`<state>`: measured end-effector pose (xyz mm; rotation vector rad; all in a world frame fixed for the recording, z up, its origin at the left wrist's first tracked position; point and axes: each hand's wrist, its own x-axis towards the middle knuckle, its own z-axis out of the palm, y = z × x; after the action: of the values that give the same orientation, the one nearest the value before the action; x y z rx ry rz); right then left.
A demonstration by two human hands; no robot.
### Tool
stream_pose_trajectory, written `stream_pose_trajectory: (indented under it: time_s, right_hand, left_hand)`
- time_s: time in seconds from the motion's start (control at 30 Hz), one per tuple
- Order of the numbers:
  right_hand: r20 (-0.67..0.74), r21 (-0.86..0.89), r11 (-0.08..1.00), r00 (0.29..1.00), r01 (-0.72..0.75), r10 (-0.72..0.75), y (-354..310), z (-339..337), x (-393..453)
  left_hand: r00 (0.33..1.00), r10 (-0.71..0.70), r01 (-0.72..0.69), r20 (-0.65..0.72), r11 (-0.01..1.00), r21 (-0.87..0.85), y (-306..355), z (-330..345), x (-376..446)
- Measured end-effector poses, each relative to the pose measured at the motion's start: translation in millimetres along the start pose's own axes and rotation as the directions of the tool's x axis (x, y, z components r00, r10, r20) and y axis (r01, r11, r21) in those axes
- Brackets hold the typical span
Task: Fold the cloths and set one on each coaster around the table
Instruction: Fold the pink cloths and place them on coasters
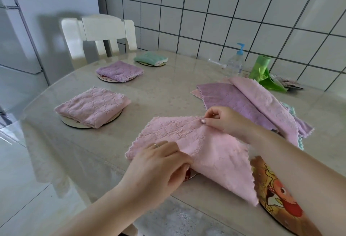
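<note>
Now my left hand (159, 162) and right hand (222, 121) both pinch the pink cloth (211, 153), and uneven pulling could skew the fold off its corners.

Two bare forearms, no sleeves in view. Left hand (159, 162): thin plain band ring (156, 145) on one finger, near knuckle end. Right hand (222, 121): no ring seen; thumbnail glossy, pale polish; other nails too small to tell. No watch or bracelet at wrists.
</note>
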<state>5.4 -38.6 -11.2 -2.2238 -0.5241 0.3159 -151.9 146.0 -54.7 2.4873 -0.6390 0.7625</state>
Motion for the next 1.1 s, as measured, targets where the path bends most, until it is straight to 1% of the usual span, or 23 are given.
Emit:
stream_pose_trajectory:
  time_s: [0.1, 0.17, 0.2, 0.23, 0.27, 0.3, 0.33, 0.37, 0.4, 0.43, 0.47, 0.53, 0.6, 0.67, 0.7, 0.77, 0.87, 0.9, 0.97, 1.03, 1.1]
  right_hand:
    - [0.074, 0.210, 0.977, 0.997, -0.045, 0.030, -4.8, -12.0, -9.4]
    - [0.189, 0.312, 0.943, 0.980, -0.118, 0.060, -7.0, -19.0, -15.9]
    - [0.249, 0.334, 0.931, 0.966, -0.149, 0.065, -7.8, -21.1, -19.1]
    - [0.306, 0.344, 0.923, 0.950, -0.175, 0.066, -9.1, -21.7, -22.7]
    - [0.352, 0.346, 0.917, 0.933, -0.200, 0.070, -10.2, -21.4, -26.0]
    - [0.388, 0.345, 0.914, 0.919, -0.215, 0.070, -10.7, -20.7, -29.4]
    - [0.413, 0.345, 0.911, 0.908, -0.227, 0.070, -10.4, -19.6, -32.3]
    - [0.439, 0.346, 0.909, 0.896, -0.232, 0.062, -10.5, -18.0, -35.0]
    - [0.461, 0.342, 0.912, 0.886, -0.227, 0.047, -10.8, -15.8, -37.0]
    - [0.474, 0.336, 0.918, 0.880, -0.211, 0.029, -9.0, -13.6, -38.1]
    - [0.475, 0.334, 0.923, 0.880, -0.192, 0.011, -8.7, -11.7, -39.7]
    - [0.455, 0.384, 0.908, 0.890, -0.167, -0.028, -8.8, -9.6, -43.5]
    - [0.366, 0.498, 0.859, 0.927, -0.120, -0.083, -11.0, -6.6, -49.9]
    - [0.248, 0.574, 0.818, 0.960, -0.040, -0.127, -9.7, -0.3, -54.8]
    - [0.209, 0.588, 0.809, 0.969, -0.017, -0.132, -6.4, 4.7, -55.5]
    - [0.183, 0.560, 0.828, 0.978, -0.019, -0.102, -2.1, 15.5, -56.4]
    - [0.166, 0.463, 0.886, 0.985, -0.038, -0.044, 3.8, 33.0, -55.5]
    - [0.159, 0.422, 0.906, 0.987, -0.044, -0.026, 5.5, 37.8, -54.3]
    - [0.155, 0.343, 0.938, 0.988, -0.055, 0.002, 9.7, 43.8, -51.8]
    - [0.156, 0.333, 0.941, 0.988, -0.061, 0.009, 10.9, 44.8, -52.8]
    - [0.154, 0.351, 0.934, 0.988, -0.062, 0.008, 6.9, 41.7, -57.9]
  left_hand:
    - [0.989, -0.132, 0.126, -0.066, 0.988, -0.087, 2.3, -16.1, -6.2]
    - [0.971, -0.235, 0.215, -0.056, 0.947, -0.240, 2.5, -20.3, -12.8]
    - [0.959, -0.281, 0.257, -0.025, 0.905, -0.340, 3.1, -20.0, -16.1]
    - [0.944, -0.329, 0.295, 0.000, 0.847, -0.442, 4.9, -19.5, -18.4]
    - [0.921, -0.390, 0.335, 0.018, 0.766, -0.548, 7.9, -20.0, -19.2]
    - [0.888, -0.458, 0.370, 0.043, 0.655, -0.658, 10.4, -20.5, -19.1]
    - [0.848, -0.523, 0.394, 0.081, 0.523, -0.756, 12.4, -20.1, -18.7]
    - [0.809, -0.574, 0.411, 0.126, 0.399, -0.820, 12.9, -18.3, -18.7]
    - [0.778, -0.607, 0.418, 0.163, 0.306, -0.856, 13.7, -16.6, -18.1]
    - [0.758, -0.630, 0.419, 0.172, 0.267, -0.868, 13.4, -14.7, -17.2]
    - [0.744, -0.648, 0.424, 0.167, 0.264, -0.866, 12.4, -13.8, -15.3]
    - [0.733, -0.665, 0.446, 0.141, 0.314, -0.838, 8.6, -16.4, -12.4]
    - [0.753, -0.645, 0.445, 0.130, 0.354, -0.823, 4.0, -25.7, -7.8]
    - [0.786, -0.590, 0.476, 0.185, 0.385, -0.791, -1.8, -38.7, 0.1]
    - [0.785, -0.575, 0.513, 0.232, 0.393, -0.763, -6.9, -43.0, 4.6]
    - [0.753, -0.567, 0.604, 0.334, 0.395, -0.692, -21.8, -44.3, 12.4]
    - [0.671, -0.565, 0.724, 0.479, 0.363, -0.586, -42.6, -38.1, 19.1]
    - [0.661, -0.559, 0.742, 0.500, 0.389, -0.546, -49.6, -35.4, 17.3]
    - [0.662, -0.542, 0.749, 0.518, 0.454, -0.482, -61.5, -33.2, 14.0]
    - [0.648, -0.545, 0.761, 0.531, 0.476, -0.441, -64.5, -35.8, 10.4]
    - [0.656, -0.534, 0.754, 0.533, 0.487, -0.441, -61.3, -38.8, 4.7]
